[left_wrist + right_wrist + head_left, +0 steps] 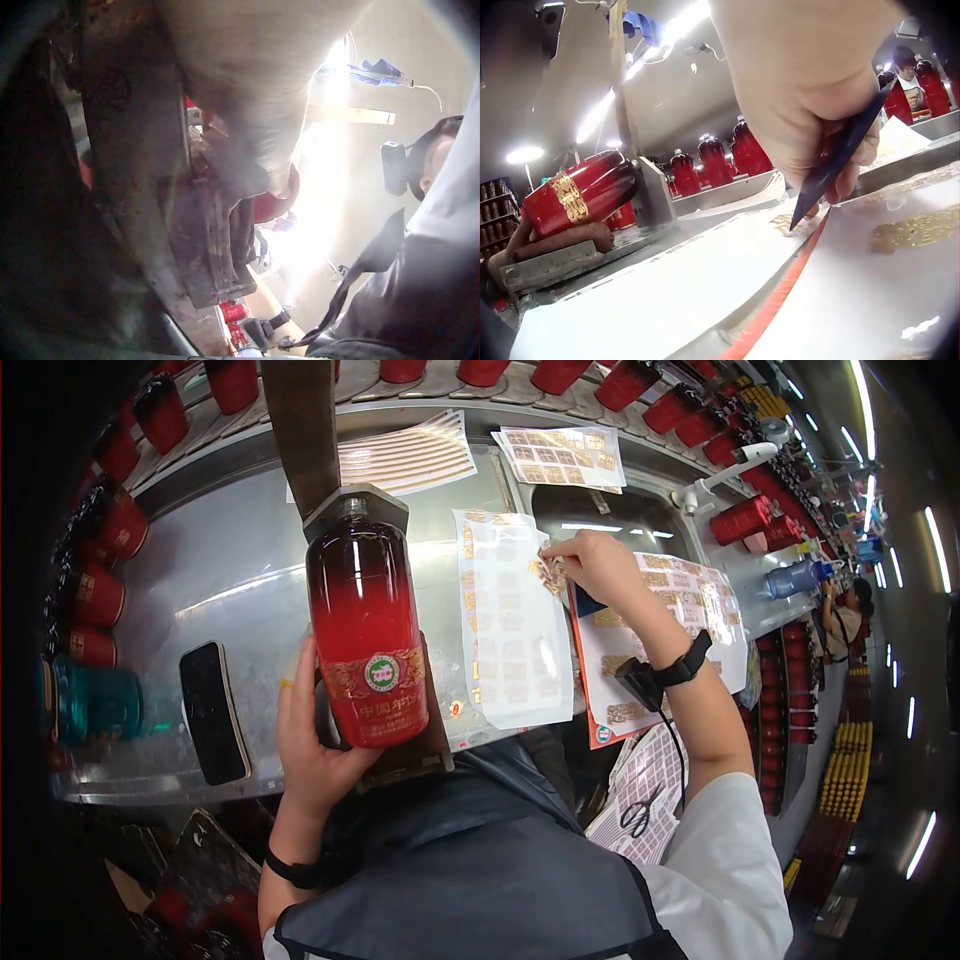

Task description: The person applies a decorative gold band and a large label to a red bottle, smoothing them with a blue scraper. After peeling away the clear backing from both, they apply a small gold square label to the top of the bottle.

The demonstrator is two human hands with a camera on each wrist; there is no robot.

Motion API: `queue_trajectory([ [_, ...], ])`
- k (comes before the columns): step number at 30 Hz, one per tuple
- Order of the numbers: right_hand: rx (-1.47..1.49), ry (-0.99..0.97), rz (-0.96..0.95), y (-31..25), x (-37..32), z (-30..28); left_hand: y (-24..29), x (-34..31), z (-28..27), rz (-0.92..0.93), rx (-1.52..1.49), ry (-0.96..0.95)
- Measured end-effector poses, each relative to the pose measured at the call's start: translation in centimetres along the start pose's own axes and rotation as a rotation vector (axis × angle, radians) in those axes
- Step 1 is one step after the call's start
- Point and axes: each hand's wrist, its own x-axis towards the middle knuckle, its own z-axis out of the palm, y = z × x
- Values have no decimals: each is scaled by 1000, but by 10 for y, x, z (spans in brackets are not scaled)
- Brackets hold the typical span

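A red bottle (pixel 368 630) with a dark neck and a gold band lies on a metal stand (pixel 436 730). My left hand (pixel 318 745) holds its lower left side, thumb near the base. In the right wrist view the bottle (pixel 581 193) is tilted on the stand. Over the upper right edge of a white decal sheet (pixel 520 660), my right hand (pixel 600 570) pinches a crumpled gold decal (pixel 549 573). The same hand grips a dark blue scraper (pixel 840 154), its tip pointing down at the sheet. The left wrist view is mostly filled by the hand (pixel 240 97) and stand.
Right of the sheet lie more gold decals (pixel 710 600) on an orange-edged board (pixel 597 732). A phone (pixel 215 712) rests left of the bottle. Decal sheets (pixel 405 455) lie at the back, before rows of red bottles (pixel 232 385). Scissors (pixel 638 817) lie low at right.
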Motion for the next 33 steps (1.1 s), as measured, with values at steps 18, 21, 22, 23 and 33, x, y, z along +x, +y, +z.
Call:
queue_trajectory([
  [18,707,-122,-478,-113,-68,-150,73,65,-54,255,-93,-224],
  [21,811,-191,-583,-121,-77,-151,86,75,-28,241,-277,-134],
  [22,785,-193,-636,-121,-77,-152,87,75,-24,210,-353,-222],
  [23,788,-196,-638,-121,-79,-151,87,76,-19,178,-430,-310],
  [33,962,-116,-392,-115,-97,-131,98,64,-13,-290,-938,-291],
])
